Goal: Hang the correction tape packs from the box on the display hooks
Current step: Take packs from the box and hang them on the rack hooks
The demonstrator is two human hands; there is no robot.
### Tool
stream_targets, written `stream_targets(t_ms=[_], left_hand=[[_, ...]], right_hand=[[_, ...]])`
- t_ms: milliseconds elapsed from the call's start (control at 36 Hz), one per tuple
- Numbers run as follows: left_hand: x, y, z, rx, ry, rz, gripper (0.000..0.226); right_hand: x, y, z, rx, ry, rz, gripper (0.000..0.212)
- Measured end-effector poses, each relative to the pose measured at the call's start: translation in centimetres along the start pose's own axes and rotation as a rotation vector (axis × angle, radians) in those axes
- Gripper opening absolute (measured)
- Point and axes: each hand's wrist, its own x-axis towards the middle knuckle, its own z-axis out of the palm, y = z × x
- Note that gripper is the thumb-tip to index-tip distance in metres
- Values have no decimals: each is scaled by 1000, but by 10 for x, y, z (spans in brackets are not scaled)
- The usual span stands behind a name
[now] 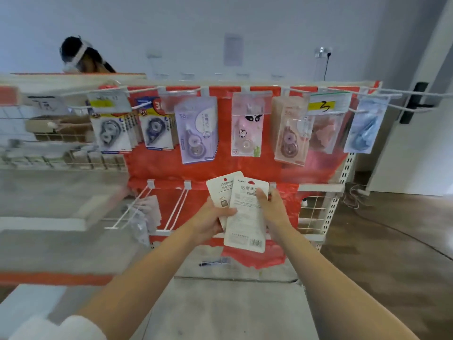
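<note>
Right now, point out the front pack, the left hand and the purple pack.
Front pack (245,224): head view, card back.
Left hand (210,217): head view, knuckles.
Purple pack (197,131): head view, card front.

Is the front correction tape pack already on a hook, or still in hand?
Still in hand. The front pack is held between the left hand and right hand, below the hanging row, its hang hole on no hook.

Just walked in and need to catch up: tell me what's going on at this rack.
A person is stocking a display rack. The left hand holds two white correction tape packs, backs facing the camera, while the right hand pinches the front one. Both packs are held in front of the lower hooks, not yet hung. The upper hooks already carry a row of assorted packs. Another person's head shows behind the rack.
</note>
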Motion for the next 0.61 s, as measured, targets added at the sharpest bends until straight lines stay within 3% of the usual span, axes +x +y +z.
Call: stream_targets(t_ms=[278, 500, 611], left_hand=[[-18, 34, -74, 44, 193, 239, 59], [-20, 46, -115, 135, 342, 241, 44], [-25, 51, -126, 160, 316, 205, 41]], right_hand=[[-15, -32, 67, 240, -422, -38, 28], [-16, -36, 86, 189, -262, -12, 23], [-15, -39, 88, 178, -208, -10, 18]])
